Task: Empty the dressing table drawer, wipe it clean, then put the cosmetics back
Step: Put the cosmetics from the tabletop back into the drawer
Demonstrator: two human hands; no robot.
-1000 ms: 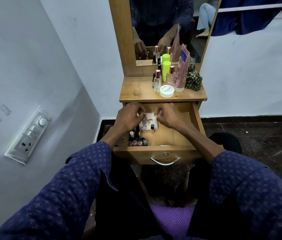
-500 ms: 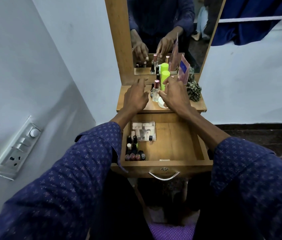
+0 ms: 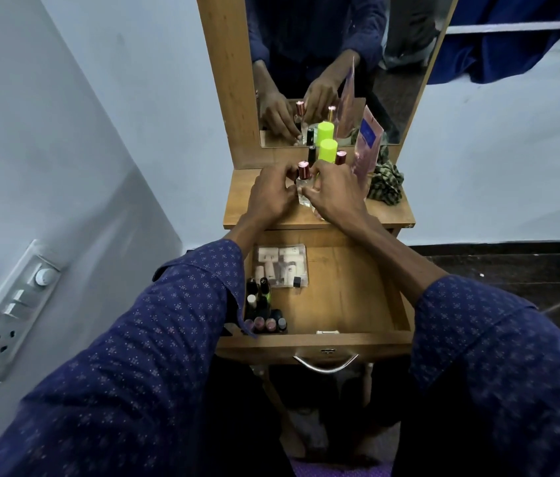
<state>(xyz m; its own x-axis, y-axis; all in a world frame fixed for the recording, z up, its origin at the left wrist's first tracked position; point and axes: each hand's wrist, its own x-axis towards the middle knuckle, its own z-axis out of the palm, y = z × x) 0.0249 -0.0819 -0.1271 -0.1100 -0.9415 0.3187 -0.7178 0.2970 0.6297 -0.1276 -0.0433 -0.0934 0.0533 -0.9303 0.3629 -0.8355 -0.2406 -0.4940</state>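
While the drawer [image 3: 347,297] stood open with a clear pouch [image 3: 283,266] at its far left and small bottles [image 3: 264,311] along its left side, both hands reached onto the table top [image 3: 244,201]. The left hand [image 3: 270,197] and right hand [image 3: 335,196] each curled fingers around 1 glass perfume bottle [image 3: 303,187] with a copper cap, standing near the green bottle [image 3: 327,151].

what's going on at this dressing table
A person sits at the table with the drawer pulled open. Both hands are up on the tabletop: the left hand and right hand close around a clear bottle with a copper cap. A clear pouch and small bottles already lie in the drawer's left side; more cosmetics stand by the mirror.
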